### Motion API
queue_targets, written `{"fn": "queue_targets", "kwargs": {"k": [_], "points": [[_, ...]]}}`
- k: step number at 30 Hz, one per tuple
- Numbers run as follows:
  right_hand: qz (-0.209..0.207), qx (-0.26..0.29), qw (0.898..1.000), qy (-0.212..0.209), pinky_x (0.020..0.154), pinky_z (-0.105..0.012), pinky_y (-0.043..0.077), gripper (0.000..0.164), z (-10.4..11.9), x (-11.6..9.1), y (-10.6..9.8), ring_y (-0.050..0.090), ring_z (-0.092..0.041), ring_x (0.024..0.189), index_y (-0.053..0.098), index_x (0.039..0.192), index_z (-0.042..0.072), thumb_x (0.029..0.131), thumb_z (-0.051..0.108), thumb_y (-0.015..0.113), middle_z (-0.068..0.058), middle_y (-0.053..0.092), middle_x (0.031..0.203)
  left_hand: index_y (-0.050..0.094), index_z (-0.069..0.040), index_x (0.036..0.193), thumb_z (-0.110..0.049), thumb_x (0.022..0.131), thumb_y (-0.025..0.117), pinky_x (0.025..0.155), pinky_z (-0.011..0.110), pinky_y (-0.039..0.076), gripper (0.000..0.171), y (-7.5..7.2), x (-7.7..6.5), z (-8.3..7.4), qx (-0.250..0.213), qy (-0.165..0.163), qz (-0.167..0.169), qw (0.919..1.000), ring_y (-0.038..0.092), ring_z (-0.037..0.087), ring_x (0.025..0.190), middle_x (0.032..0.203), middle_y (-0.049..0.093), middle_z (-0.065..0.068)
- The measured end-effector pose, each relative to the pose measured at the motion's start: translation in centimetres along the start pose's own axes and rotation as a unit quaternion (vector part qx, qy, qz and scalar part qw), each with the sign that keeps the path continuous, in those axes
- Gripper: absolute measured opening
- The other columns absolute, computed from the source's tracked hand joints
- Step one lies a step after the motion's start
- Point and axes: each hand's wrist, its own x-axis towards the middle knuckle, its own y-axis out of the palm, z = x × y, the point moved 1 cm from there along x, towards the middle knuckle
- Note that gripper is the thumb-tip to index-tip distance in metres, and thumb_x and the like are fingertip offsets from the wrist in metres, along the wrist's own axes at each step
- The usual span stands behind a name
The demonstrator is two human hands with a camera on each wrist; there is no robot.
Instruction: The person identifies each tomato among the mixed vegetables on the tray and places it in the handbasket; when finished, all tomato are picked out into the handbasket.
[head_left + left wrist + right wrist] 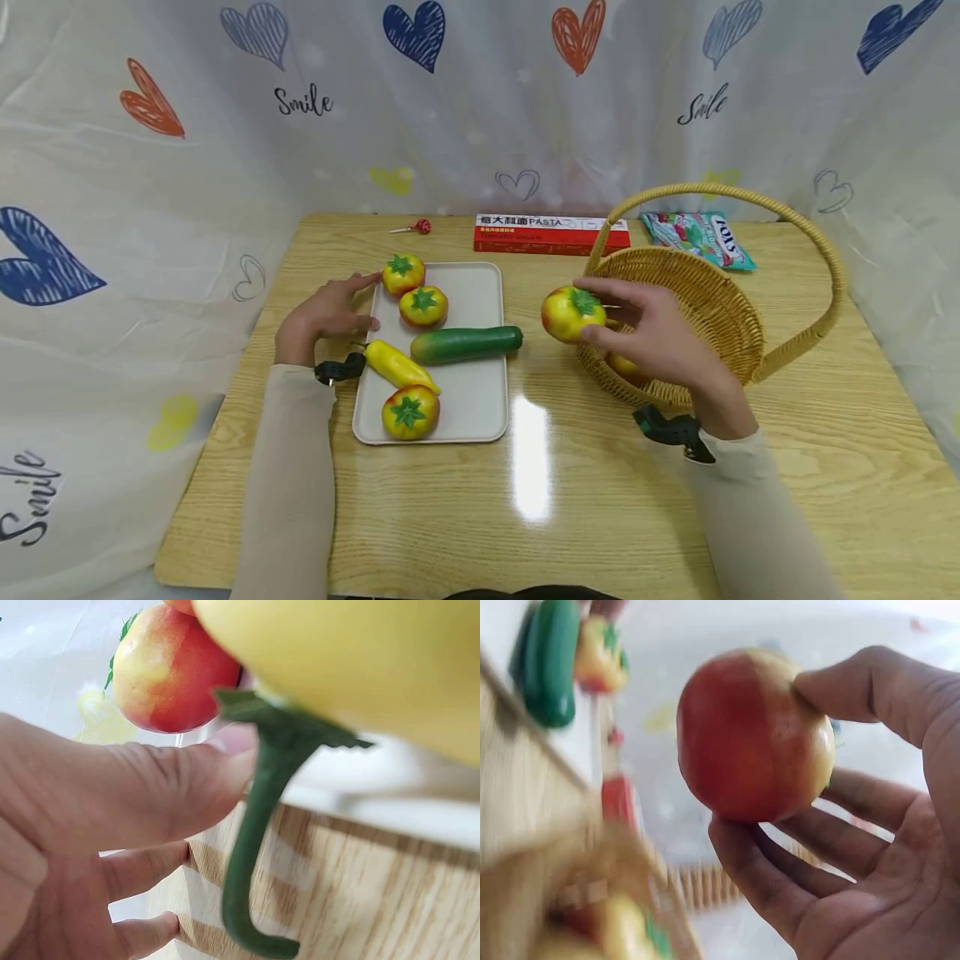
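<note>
My right hand (660, 333) pinches a yellow-and-red toy tomato (573, 314) between thumb and fingers, just left of the wicker basket (712, 292) and above its rim. Part of another yellow fruit (626, 367) shows inside the basket, mostly hidden under that hand. My left hand (326, 315) rests at the left edge of a white tray (472, 408), its index finger reaching a tomato (402, 274). In the left wrist view its thumb (150, 787) lies by the stem of a yellow pepper (360, 667). On the tray are two more tomatoes (423, 307), the pepper and a green cucumber (467, 344).
A red-and-white pasta box (551, 235) lies at the back, with a teal candy bag (697, 239) behind the basket. A small red lollipop (422, 226) is at the back left. The basket's tall handle (817, 242) arches over its right side.
</note>
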Motion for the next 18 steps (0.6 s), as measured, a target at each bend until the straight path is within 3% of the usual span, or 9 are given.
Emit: {"fn": "queue_targets", "kwargs": {"k": [8, 14, 18], "points": [[-0.057, -0.051, 0.995, 0.065, 0.084, -0.01, 0.053, 0.048, -3.2, -2.6, -2.9, 0.069, -0.02, 0.109, 0.063, 0.136, 0.026, 0.09, 0.026, 0.076, -0.005, 0.067, 0.127, 0.024, -0.026, 0.161, -0.029, 0.092, 0.073, 0.116, 0.073, 0.015, 0.085, 0.0, 0.0, 0.1, -0.002, 0.002, -0.003, 1.0, 0.008, 0.057, 0.149, 0.166, 0.015, 0.023], [-0.005, -0.101, 0.99, 0.101, 0.08, -0.01, 0.052, 0.052, -4.1, -2.6, -3.1, 0.069, -0.027, 0.111, 0.063, 0.138, 0.024, 0.089, 0.036, 0.077, -0.01, 0.066, 0.131, 0.024, -0.025, 0.161, -0.029, 0.092, 0.073, 0.116, 0.073, 0.015, 0.084, 0.1, 0.0, 0.0, -0.003, 0.004, -0.004, 1.0, 0.007, 0.059, 0.148, 0.166, 0.015, 0.023], [0.025, -0.139, 0.985, 0.102, 0.08, -0.018, 0.054, 0.054, -4.2, -2.1, -3.1, 0.069, -0.027, 0.109, 0.063, 0.138, 0.02, 0.09, 0.04, 0.075, -0.013, 0.067, 0.129, 0.025, -0.024, 0.161, -0.029, 0.092, 0.073, 0.116, 0.073, 0.015, 0.084, 0.0, -0.1, -0.1, -0.001, 0.007, -0.005, 1.0, 0.007, 0.059, 0.147, 0.166, 0.016, 0.024]]}}
